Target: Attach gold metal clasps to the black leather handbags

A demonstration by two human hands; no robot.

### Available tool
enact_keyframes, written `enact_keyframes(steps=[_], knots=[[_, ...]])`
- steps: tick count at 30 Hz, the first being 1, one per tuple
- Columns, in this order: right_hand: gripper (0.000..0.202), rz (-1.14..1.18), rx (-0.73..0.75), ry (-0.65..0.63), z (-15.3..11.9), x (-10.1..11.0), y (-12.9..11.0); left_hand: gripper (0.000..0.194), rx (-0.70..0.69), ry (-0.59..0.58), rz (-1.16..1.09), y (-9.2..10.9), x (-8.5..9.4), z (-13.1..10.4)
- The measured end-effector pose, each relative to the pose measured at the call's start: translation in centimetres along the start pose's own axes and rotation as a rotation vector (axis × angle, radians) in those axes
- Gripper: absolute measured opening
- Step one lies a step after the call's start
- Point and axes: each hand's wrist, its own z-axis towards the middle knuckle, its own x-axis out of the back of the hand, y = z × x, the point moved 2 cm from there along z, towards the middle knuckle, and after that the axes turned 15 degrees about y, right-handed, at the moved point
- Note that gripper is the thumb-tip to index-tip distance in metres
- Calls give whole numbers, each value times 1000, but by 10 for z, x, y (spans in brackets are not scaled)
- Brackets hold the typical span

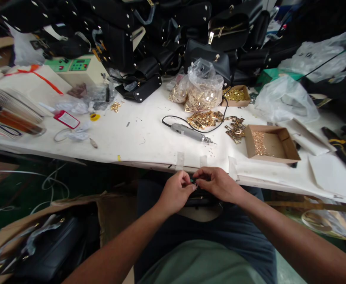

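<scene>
My left hand (177,191) and my right hand (217,183) meet above my lap, just in front of the table edge. Both have their fingers pinched together, fingertips nearly touching. A small shiny piece shows between them, too tiny to name. Below the hands a dark bag (201,202) rests on my lap, largely covered by them. On the table ahead lies a grey electric screwdriver (187,132), its bit pointing right and its black cable looping behind. Gold metal fittings (202,120) are heaped behind it, with darker-looking clasp plates (235,129) to the right.
A cardboard tray (279,148) holds small copper-coloured pieces. Clear bags of gold parts (204,92) and a small box (240,102) stand behind. Black handbags (140,85) pile up at the back. Pliers (343,148) lie far right. An open carton (110,213) with bags stands lower left.
</scene>
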Motion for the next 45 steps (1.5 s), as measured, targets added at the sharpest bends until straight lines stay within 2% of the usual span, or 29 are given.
enact_keyframes(steps=[3, 6, 11, 20, 30, 36, 39, 42, 45], knots=[[20, -110, 61, 74, 21, 11, -3, 22, -29, 3, 5, 5, -8, 29], [19, -156, 65, 83, 37, 16, -3, 24, -44, 0, 36, 8, -11, 48], [20, -189, -21, 44, 49, 18, -6, 24, -34, -16, 55, 9, -11, 59], [23, -313, 117, 4, 69, 29, -16, 23, -22, -15, 30, 5, -19, 78], [24, -245, 122, 14, 70, 30, -6, 18, -97, 34, 101, 16, -17, 68], [27, -237, 111, -4, 69, 30, -7, 10, -148, 95, 187, 20, -18, 56], [26, -243, 115, 4, 68, 30, -8, 13, -186, 100, 230, 23, -18, 47], [25, -250, 122, 12, 68, 30, -7, 15, -283, 132, 317, 25, -17, 40], [24, -255, 130, 19, 68, 30, -7, 13, -492, 191, 470, 24, -14, 34]])
